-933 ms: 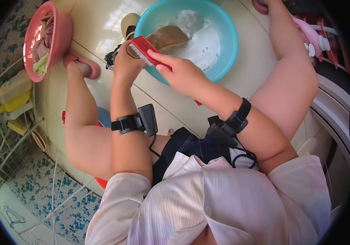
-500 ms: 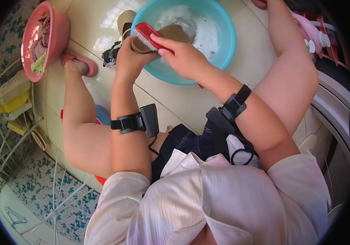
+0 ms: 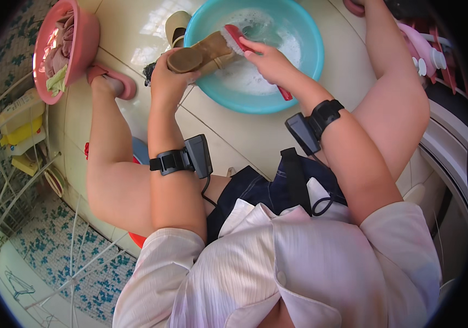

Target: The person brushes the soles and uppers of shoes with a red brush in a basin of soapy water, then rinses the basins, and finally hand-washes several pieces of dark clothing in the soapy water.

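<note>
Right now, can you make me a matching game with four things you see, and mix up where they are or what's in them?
Things:
1. red brush
2. brown-soled shoe
3. turquoise basin
4. pink basin

Places and states:
A. gripped by the left hand
B. has crumpled cloths inside
C. gripped by the right hand
D. has white suds inside

Right pairs: 1-C, 2-A, 3-D, 4-B
</note>
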Action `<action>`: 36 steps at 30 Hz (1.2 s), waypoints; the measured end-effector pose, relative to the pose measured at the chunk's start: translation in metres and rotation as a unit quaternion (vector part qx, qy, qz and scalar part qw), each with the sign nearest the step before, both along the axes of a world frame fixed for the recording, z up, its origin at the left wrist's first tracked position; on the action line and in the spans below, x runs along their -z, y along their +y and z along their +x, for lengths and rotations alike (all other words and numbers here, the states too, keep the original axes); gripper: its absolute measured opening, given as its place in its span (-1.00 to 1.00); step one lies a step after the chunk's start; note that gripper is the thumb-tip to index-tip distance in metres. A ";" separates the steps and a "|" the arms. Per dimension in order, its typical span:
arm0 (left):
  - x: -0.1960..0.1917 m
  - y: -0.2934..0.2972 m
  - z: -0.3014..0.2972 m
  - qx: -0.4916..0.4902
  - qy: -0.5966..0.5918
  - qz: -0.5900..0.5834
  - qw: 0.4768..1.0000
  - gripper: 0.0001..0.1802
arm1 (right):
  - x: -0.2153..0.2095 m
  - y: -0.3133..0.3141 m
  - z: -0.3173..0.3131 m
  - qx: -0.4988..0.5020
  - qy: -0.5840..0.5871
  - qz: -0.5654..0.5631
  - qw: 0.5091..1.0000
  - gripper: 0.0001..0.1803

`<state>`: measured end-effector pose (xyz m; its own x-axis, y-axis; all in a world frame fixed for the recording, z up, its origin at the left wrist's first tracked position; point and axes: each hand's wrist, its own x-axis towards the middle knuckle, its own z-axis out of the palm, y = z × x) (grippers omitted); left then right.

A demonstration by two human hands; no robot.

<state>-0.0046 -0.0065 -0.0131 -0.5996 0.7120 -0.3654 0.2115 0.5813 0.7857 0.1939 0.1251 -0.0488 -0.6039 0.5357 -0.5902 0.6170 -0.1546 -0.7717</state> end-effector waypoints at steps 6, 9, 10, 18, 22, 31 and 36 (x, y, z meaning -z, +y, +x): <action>-0.001 0.007 0.008 -0.036 -0.029 -0.010 0.999 -0.28 | -0.005 -0.025 -0.008 -0.057 0.056 0.135 0.988 -0.53; 0.005 0.010 0.008 0.000 0.016 0.000 1.000 -0.27 | -0.004 0.000 -0.007 -0.082 -0.082 0.140 0.983 -0.53; 0.006 0.008 0.007 -0.002 0.028 -0.002 1.000 -0.27 | -0.008 -0.005 -0.013 -0.073 -0.083 0.122 0.986 -0.53; 0.004 0.007 0.001 0.002 0.016 -0.012 1.000 -0.30 | 0.021 0.007 0.003 -0.113 -0.186 0.282 0.934 -0.53; -0.007 0.001 0.000 0.005 -0.013 -0.025 1.000 -0.31 | 0.046 0.039 0.028 -0.102 -0.280 0.290 0.909 -0.52; 0.005 0.006 0.004 0.017 0.011 0.015 1.000 -0.36 | -0.033 -0.040 -0.017 0.009 0.157 -0.170 0.973 -0.51; -0.006 0.020 0.018 0.079 0.046 -0.014 0.996 -0.35 | -0.037 -0.049 -0.016 -0.045 0.182 0.138 0.973 -0.56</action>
